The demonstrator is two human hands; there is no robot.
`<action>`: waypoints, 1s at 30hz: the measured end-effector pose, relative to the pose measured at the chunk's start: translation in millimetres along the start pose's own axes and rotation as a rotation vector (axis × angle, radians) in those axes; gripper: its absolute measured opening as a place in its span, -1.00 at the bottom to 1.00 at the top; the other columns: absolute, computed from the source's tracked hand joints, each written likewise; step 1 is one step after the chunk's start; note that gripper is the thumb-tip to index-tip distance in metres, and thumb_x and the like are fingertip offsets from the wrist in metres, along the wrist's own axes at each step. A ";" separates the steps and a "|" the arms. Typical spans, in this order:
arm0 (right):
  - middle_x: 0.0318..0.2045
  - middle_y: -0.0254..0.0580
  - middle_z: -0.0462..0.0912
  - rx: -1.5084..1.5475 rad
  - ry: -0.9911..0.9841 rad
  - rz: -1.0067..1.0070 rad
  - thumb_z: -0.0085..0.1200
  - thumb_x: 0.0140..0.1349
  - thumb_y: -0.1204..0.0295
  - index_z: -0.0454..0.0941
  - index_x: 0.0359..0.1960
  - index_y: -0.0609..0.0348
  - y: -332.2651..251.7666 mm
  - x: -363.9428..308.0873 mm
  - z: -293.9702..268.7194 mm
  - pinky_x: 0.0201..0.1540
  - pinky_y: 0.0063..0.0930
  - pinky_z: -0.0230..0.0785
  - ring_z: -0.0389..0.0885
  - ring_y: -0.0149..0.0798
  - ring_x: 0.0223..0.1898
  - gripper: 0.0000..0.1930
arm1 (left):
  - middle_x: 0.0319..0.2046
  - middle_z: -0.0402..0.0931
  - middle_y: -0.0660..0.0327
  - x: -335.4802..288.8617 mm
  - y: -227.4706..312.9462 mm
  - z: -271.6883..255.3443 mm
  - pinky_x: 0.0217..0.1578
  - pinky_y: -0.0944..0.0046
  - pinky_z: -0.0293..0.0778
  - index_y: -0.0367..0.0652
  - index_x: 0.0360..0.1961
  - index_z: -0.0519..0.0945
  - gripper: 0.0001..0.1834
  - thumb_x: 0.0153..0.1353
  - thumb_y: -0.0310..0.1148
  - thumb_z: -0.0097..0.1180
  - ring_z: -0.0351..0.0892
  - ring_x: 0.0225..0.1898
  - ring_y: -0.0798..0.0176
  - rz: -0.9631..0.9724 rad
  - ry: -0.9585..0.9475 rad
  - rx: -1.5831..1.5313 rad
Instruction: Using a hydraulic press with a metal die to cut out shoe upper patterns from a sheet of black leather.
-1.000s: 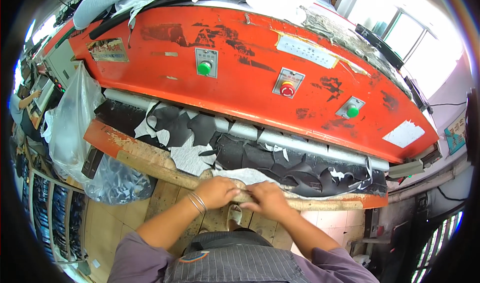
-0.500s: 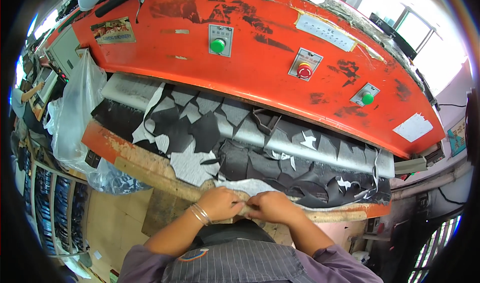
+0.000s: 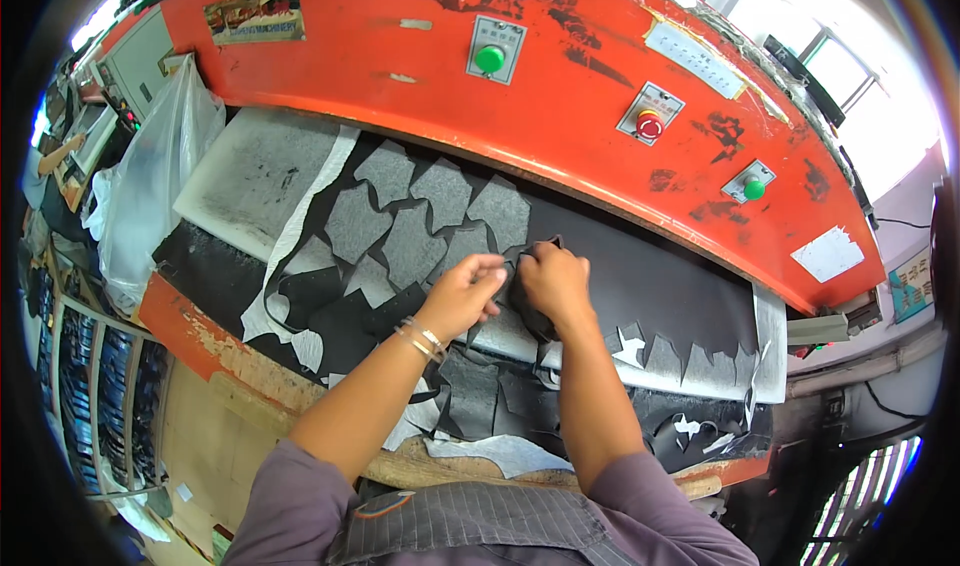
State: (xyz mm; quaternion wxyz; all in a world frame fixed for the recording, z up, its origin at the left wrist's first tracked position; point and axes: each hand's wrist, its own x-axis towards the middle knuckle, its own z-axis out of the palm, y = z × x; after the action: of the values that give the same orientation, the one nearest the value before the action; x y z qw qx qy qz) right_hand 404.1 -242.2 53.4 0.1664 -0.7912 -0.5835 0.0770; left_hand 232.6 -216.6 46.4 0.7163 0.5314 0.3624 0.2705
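Note:
My right hand (image 3: 556, 284) is closed around a dark metal cutting die (image 3: 530, 308), held over the black sheet material (image 3: 640, 276) under the orange machine beam. Part of the die is hidden behind the fingers. My left hand (image 3: 466, 294) is just left of it, fingers apart and holding nothing. Beneath and beyond the left hand lie grey cut pieces (image 3: 405, 238) with pointed edges, separated by narrow gaps. A white-edged strip of scrap (image 3: 300, 221) curls along the left side of the sheet.
The orange beam (image 3: 400, 86) spans the far side, carrying a green button (image 3: 490, 60), a red stop button (image 3: 649, 124) and another green button (image 3: 753, 189). Dark offcuts (image 3: 470, 391) and a white scrap (image 3: 500, 454) lie along the front. A plastic bag (image 3: 160, 186) hangs at left.
Both hands have moved from the front edge forward over the sheet. My right hand has taken hold of the die; my left has opened. The view has shifted, showing more of the sheet.

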 end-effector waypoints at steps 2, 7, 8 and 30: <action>-0.43 0.02 0.68 0.257 0.086 0.023 0.01 0.22 0.30 0.55 -0.37 0.31 -0.9 -27.7 -25.6 -0.12 -0.15 0.33 0.62 -0.05 -0.39 -0.73 | -0.07 0.56 0.08 13.2 0.9 -0.9 -0.40 0.44 0.48 -0.27 0.22 0.31 -0.39 0.29 -0.09 0.08 0.57 -0.39 0.41 -0.041 -0.011 0.029; -0.13 -0.18 0.62 1.164 -0.110 0.085 0.00 0.32 0.44 0.45 -0.12 0.26 33.1 -84.1 -48.2 -0.12 -0.55 0.36 0.52 -0.47 -0.20 -0.83 | -0.09 0.56 0.08 44.4 -19.3 28.9 -0.30 0.39 0.47 -0.23 0.26 0.28 -0.32 0.28 0.01 0.08 0.57 -0.26 0.32 0.168 -0.213 0.178; -0.04 -0.18 0.58 1.187 -0.167 0.035 0.02 0.31 0.46 0.43 -0.07 0.24 36.6 -89.9 -50.6 -0.09 -0.52 0.37 0.51 -0.46 -0.17 -0.79 | -0.14 0.57 0.13 42.2 -16.3 32.7 -0.23 0.39 0.45 -0.18 0.23 0.34 -0.38 0.30 0.00 0.06 0.53 -0.18 0.37 0.109 -0.349 0.228; -0.04 -0.09 0.53 -0.194 0.013 -0.920 0.09 0.00 0.46 0.48 -0.16 0.12 132.5 70.4 -32.3 -0.03 -0.29 0.43 0.52 -0.04 -0.03 -0.69 | 0.19 0.42 0.13 113.0 -29.5 5.0 0.23 0.08 0.05 -0.39 0.38 -0.13 -0.13 0.07 -0.47 -0.04 0.33 0.24 0.15 0.356 0.135 0.958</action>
State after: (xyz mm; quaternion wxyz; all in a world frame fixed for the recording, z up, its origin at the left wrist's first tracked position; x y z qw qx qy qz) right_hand 554.9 -216.0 41.9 0.1123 -0.4628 -0.8770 -0.0644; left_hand 303.4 -140.6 -7.2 0.3101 0.8348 0.3951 0.2255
